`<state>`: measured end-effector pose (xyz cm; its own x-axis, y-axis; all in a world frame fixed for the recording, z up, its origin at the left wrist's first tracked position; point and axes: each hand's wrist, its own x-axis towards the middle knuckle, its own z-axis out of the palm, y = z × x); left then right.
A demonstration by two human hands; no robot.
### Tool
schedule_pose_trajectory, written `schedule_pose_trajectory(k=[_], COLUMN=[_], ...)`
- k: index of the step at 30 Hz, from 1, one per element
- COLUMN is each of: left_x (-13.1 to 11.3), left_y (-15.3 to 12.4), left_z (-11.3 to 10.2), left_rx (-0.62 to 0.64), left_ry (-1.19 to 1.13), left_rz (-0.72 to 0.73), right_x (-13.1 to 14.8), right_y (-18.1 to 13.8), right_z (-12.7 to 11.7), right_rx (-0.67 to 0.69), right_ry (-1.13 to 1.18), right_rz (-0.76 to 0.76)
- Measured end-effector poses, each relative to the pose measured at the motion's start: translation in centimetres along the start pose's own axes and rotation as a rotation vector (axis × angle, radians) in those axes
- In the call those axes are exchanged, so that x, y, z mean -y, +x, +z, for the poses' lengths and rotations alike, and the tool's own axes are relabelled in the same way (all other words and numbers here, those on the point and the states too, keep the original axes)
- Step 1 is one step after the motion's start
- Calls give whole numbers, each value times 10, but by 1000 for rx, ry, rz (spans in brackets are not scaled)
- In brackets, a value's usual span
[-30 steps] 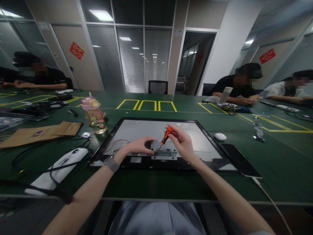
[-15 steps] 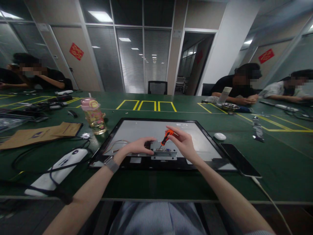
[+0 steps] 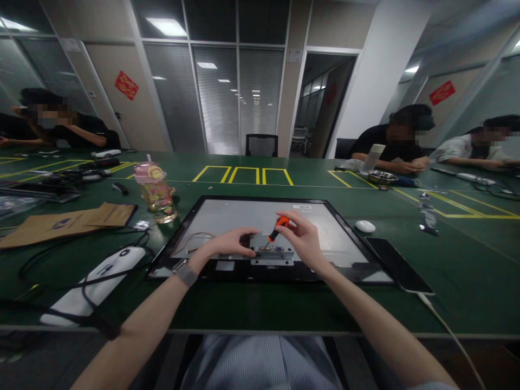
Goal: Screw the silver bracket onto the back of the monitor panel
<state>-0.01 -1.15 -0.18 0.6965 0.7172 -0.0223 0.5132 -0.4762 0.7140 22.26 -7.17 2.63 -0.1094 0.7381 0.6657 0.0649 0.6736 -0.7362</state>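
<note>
A flat display panel [image 3: 252, 216] with a black frame lies back side up on the green table. Near its front edge sits a metal bracket [image 3: 273, 261] with connectors and a small circuit board behind its upright face. My left hand [image 3: 233, 242] grips the bracket's left end between thumb and fingers. In my right hand [image 3: 303, 238] is an orange and black screwdriver [image 3: 278, 228], pinched by the handle and tilted. Its shaft points down to the left, into the area just behind the bracket's upright face; the exact contact of the tip is too small to make out.
Left of the panel stand a pink-lidded bottle [image 3: 156, 192] and a white power strip [image 3: 95, 284] with black cables. A brown paper bag [image 3: 69, 223] lies farther left. On the right are a phone [image 3: 400, 265] on a cable and a white mouse [image 3: 365, 226]. People sit across the table.
The screwdriver handle has turned and shifted slightly right, and the fingers of my right hand have changed position on it. My left hand and the bracket look the same.
</note>
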Motion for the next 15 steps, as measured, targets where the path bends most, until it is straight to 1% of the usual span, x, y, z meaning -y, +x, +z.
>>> schedule_pose_trajectory(k=[2,3,8,9,11,15], left_x=[-1,-1,3,3,2,-2], left_y=[-1,-1,0,0,0,-1], left_z=[0,0,1,1,1,0], left_rx=[4,3,2,4,2,-4], left_ry=[2,7,28,27,24,22], left_rz=[-14,-21,-9,-4,-7,-24], right_x=[-1,0,4,3,0,-3], right_y=[0,1,1,1,1,1], right_z=[0,-1,-5,-6,-6,-3], right_rx=[-32,-27,117,126,96,-17], right_ry=[-18,-23,38,49,12,-95], right_rz=[-11,-7,32,33,28,-14])
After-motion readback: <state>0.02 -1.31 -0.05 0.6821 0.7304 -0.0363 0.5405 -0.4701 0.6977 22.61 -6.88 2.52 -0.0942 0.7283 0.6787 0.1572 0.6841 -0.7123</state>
